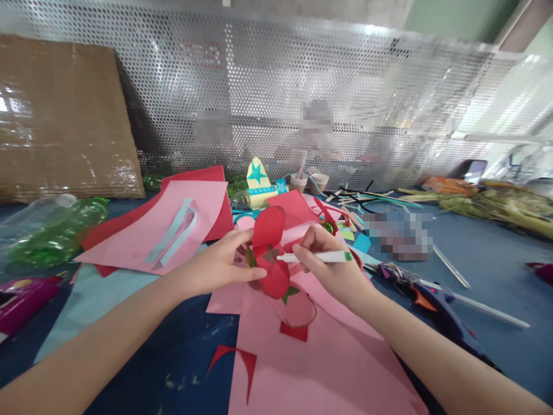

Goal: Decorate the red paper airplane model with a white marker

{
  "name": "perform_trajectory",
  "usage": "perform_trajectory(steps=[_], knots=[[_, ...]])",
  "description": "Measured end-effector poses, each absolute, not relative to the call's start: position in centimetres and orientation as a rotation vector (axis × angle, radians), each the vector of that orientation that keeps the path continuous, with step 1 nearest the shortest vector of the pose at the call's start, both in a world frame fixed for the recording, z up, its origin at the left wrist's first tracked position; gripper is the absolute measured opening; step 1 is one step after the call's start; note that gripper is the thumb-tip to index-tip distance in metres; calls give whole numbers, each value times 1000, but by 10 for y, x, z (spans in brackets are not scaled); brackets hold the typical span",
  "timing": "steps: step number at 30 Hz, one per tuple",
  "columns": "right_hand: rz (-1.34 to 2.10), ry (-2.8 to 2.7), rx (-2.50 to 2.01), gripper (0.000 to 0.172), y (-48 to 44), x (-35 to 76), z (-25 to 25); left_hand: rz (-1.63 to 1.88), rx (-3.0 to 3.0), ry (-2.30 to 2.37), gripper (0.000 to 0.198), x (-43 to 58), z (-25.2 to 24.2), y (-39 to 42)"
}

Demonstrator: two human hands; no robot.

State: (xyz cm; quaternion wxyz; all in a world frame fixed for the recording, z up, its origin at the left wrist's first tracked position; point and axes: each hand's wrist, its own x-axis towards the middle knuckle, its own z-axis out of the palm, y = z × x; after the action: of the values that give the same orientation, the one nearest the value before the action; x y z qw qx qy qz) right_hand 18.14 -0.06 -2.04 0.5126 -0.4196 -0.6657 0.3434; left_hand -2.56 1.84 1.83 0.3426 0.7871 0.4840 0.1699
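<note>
My left hand (218,260) grips a red paper piece with rounded petals (276,281) between thumb and fingers. A brownish-green patch (271,253) marks the middle of that piece. In my right hand (330,274) is a white marker (317,257) with a green end. Its tip points left and lies at the red paper, close to the patch; whether it touches I cannot tell. Just below, a green leaf-like bit (290,293) and a drawn round outline (301,313) show on the pink sheet (298,374) under my hands.
Red scraps (235,356) lie at the front. Pink paper with light blue strips (194,202) and green plastic bottles (58,233) are on the left. A blue glue gun (444,311) lies right. Behind stand a yellow paper-covered bottle (259,193), small cups (299,183) and a perforated metal panel (268,86).
</note>
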Motion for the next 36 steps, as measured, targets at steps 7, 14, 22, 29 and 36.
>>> perform_trajectory(steps=[7,14,22,29,36], knots=[[849,-1586,-996,26,0,182,-20,466,2051,1225,56,-27,14,21],[845,-1594,-994,26,0,181,-22,470,2057,1235,56,-26,15,21],[852,-1576,-982,25,1,181,-20,490,2139,1225,52,-24,15,19],[865,-1587,-1005,24,0,181,-21,490,2184,1262,52,-26,11,21],[846,-1600,-1003,25,-1,180,-21,486,2200,1259,50,-27,8,22]])
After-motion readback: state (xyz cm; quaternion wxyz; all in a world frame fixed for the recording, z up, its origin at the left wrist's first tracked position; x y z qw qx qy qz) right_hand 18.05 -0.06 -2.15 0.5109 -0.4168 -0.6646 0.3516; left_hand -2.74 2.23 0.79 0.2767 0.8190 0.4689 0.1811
